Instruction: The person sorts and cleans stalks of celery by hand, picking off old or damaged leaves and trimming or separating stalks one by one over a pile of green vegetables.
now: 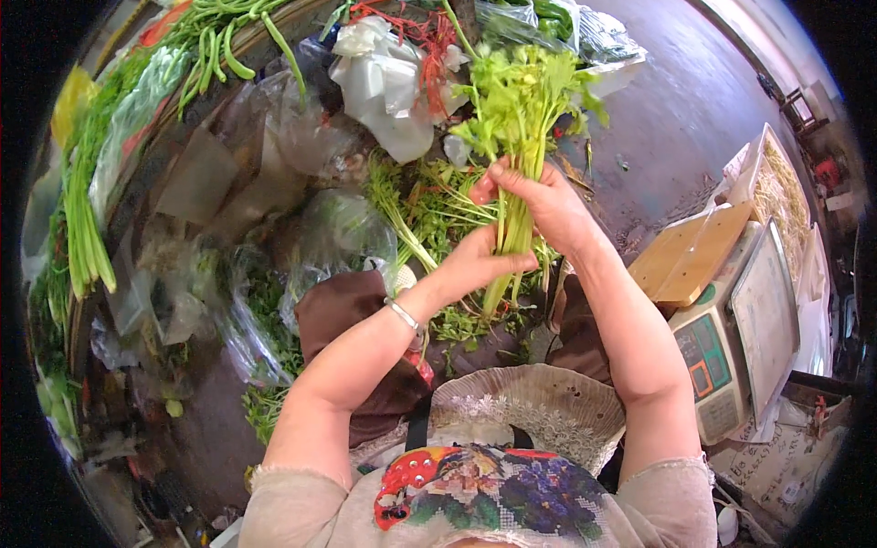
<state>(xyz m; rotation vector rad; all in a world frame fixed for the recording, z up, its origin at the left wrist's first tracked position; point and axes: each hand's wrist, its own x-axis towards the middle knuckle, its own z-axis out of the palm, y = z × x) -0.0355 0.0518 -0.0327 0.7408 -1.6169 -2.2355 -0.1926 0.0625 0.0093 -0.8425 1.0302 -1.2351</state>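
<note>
A bunch of leafy celery [527, 89] is held out before me, its leaves away from me and the stalk ends towards my lap. Around the lower stalks my left hand [490, 257] is wrapped, the thumb lying across them. Higher up, just under the leaves, my right hand [531, 192] grips the same bunch with curled fingers. Beneath both hands, more celery and loose leaves [425, 185] lie on the floor between my feet. Part of that pile is hidden by the bunch and my forearms.
White plastic bags [387, 89] and tangled red ties [435, 55] sit beyond the pile. Bagged greens [260, 329] lie at left, below a ledge with long green stalks [85, 233] and long beans [219, 48]. On the right stand a weighing scale [719, 370] and a wooden board [692, 253].
</note>
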